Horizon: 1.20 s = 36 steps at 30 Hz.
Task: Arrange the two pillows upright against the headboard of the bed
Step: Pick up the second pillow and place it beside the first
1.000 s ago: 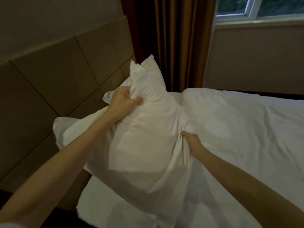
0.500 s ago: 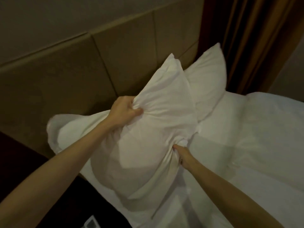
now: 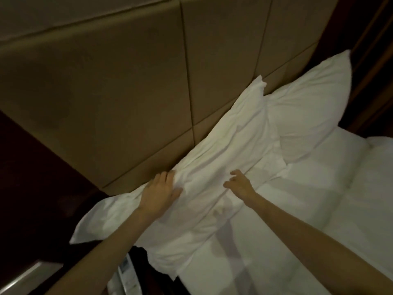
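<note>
A white pillow (image 3: 223, 150) leans against the tan padded headboard (image 3: 127, 86), its top corner up near a panel seam. My left hand (image 3: 159, 192) lies flat on the pillow's left part, fingers spread, pressing the cloth. My right hand (image 3: 239, 183) hovers at the pillow's lower edge with fingers loosely curled and nothing in them. A second white pillow (image 3: 314, 103) stands upright against the headboard just to the right, touching the first.
The white duvet (image 3: 319, 209) covers the bed on the right. Dark wood panelling (image 3: 32, 177) lies left of the headboard. A brown curtain (image 3: 374, 60) hangs at the far right. A small white device (image 3: 125, 271) lies below by the bed's edge.
Both hands have let go of the pillow they were gripping. It now rests against the headboard, next to the other pillow. The view has tilted down and left.
</note>
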{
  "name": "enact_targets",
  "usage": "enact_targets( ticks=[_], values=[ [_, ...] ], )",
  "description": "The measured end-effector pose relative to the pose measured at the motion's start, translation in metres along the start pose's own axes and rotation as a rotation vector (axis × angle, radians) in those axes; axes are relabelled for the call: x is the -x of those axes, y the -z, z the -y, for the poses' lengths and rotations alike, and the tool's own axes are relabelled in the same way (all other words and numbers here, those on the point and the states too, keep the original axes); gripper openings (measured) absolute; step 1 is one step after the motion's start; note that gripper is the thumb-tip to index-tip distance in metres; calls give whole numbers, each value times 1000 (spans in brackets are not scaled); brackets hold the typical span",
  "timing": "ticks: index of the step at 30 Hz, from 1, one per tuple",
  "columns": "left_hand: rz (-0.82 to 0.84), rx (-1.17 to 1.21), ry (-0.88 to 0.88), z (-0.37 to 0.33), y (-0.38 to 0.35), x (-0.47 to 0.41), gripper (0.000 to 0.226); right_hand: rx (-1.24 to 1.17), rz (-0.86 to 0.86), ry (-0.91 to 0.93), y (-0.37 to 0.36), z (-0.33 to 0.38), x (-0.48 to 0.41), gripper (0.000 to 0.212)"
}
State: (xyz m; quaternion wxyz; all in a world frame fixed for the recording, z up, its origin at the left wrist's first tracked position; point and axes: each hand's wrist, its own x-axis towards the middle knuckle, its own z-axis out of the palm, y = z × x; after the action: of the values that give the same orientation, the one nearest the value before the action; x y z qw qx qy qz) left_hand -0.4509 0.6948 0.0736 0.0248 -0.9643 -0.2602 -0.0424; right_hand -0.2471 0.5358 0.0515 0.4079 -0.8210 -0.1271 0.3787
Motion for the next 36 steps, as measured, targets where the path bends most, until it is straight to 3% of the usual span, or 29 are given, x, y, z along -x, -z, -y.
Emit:
enact_targets(
  ticks=[3,5,9,11,15,18,21,23,28,33,36],
  values=[
    [-97,-8,79,1,-10,15,37,151,-72,190,10,22,-1,59],
    [-41,66,122,-2,-12,14,30,307,-130,346,17,39,-2,58],
    [166,480,259,1,-6,0,34,635,-155,600,29,75,0,64],
    [220,590,239,4,8,1,32,786,-136,645,31,90,1,66],
    [279,624,32,-3,42,13,37,1133,-156,689,39,106,-2,65],
    [329,800,-4,-16,62,25,41,1381,-155,556,57,98,-7,57],
    [449,1077,110,-29,69,34,36,1351,-214,448,77,83,-4,42],
    [437,1057,95,-35,68,33,32,1359,-268,492,83,71,1,31],
    [169,947,137,-38,78,15,39,1112,-410,497,110,49,15,23],
    [-135,921,271,-46,103,-6,44,976,-625,603,136,92,25,19],
    [-236,984,310,-44,120,-11,45,952,-699,666,137,117,29,25]
  ],
)
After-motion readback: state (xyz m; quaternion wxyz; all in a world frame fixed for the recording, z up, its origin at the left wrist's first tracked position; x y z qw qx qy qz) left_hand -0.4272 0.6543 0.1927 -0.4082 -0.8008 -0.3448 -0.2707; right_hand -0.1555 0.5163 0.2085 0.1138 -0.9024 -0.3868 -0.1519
